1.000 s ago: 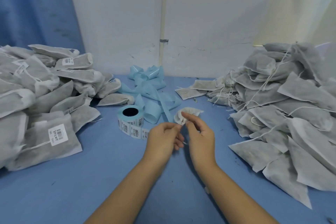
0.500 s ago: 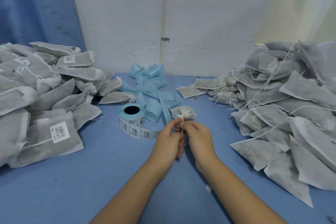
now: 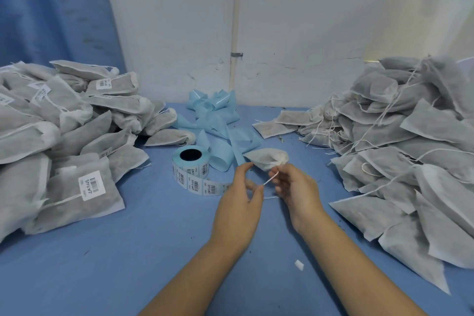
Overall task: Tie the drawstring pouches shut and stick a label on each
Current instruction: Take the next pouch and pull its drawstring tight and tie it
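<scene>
A small grey drawstring pouch (image 3: 266,159) hangs just above the blue table (image 3: 128,251) at its centre, its gathered mouth turned toward me. My right hand (image 3: 295,187) pinches the pouch's white drawstring (image 3: 271,178) close to the mouth. My left hand (image 3: 241,202) pinches the other end of that string, fingers curled. The roll of barcode labels (image 3: 191,164) stands just left of my hands, with a strip of labels (image 3: 202,186) trailing toward them.
A heap of tied, labelled pouches (image 3: 64,136) covers the left of the table. A heap of pouches with loose strings (image 3: 410,149) fills the right. Crumpled blue backing tape (image 3: 218,126) lies by the white wall. A small white scrap (image 3: 298,265) sits near my right forearm.
My hands have drawn apart from each other, stretching the drawstring between them. The pouch mouth has gone from open to gathered tight.
</scene>
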A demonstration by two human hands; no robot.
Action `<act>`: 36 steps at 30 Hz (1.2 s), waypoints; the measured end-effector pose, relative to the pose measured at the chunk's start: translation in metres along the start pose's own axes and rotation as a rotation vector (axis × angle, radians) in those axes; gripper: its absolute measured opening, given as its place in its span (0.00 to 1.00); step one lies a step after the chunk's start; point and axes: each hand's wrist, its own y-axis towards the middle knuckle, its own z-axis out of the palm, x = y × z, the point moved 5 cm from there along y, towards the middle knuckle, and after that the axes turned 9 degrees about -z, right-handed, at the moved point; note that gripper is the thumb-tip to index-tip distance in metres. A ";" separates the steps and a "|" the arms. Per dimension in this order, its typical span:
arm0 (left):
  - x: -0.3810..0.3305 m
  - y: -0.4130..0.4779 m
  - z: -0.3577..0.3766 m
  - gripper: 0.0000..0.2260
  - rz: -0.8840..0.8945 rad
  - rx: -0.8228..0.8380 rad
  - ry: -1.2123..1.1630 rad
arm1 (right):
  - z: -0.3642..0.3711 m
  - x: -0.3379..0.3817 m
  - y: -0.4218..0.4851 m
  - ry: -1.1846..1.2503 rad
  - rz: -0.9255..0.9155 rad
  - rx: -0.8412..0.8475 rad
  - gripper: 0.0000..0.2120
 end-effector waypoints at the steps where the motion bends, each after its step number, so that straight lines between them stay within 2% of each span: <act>1: -0.002 0.000 -0.008 0.17 0.034 -0.083 0.123 | -0.001 0.001 0.000 -0.031 -0.037 -0.002 0.09; 4: -0.010 0.002 -0.037 0.16 0.122 -0.362 0.464 | 0.002 -0.003 -0.003 -0.136 -0.096 0.039 0.09; 8: -0.004 0.006 -0.049 0.09 0.103 -0.344 0.644 | 0.009 -0.005 -0.004 -0.206 -0.136 0.084 0.10; 11: 0.001 0.012 -0.051 0.03 0.021 -0.341 0.666 | 0.007 -0.004 -0.005 -0.204 -0.150 0.057 0.10; 15: -0.002 0.013 -0.051 0.07 0.082 -0.414 0.658 | 0.004 0.001 -0.006 -0.198 -0.215 -0.044 0.09; 18: 0.002 0.017 -0.053 0.09 0.029 -0.440 0.570 | 0.004 0.002 -0.007 -0.215 -0.261 -0.068 0.07; 21: 0.010 0.022 -0.048 0.10 0.010 -0.373 0.338 | 0.008 -0.001 -0.009 -0.228 -0.274 -0.045 0.07; 24: 0.015 0.026 -0.039 0.19 0.008 -0.222 0.199 | 0.011 -0.003 -0.009 -0.223 -0.271 -0.040 0.08; 27: 0.020 0.029 -0.034 0.24 0.004 -0.147 0.197 | 0.005 0.000 -0.007 -0.222 -0.282 -0.105 0.10; 31: 0.022 0.030 -0.035 0.24 0.035 -0.141 0.198 | -0.009 0.006 -0.004 -0.186 -0.331 -0.248 0.07; 33: 0.021 0.029 -0.033 0.22 0.086 -0.117 0.261 | -0.009 0.004 -0.005 -0.195 -0.332 -0.245 0.06; 36: 0.018 0.028 -0.023 0.21 0.163 0.009 0.410 | -0.004 0.001 -0.007 -0.226 -0.345 -0.209 0.06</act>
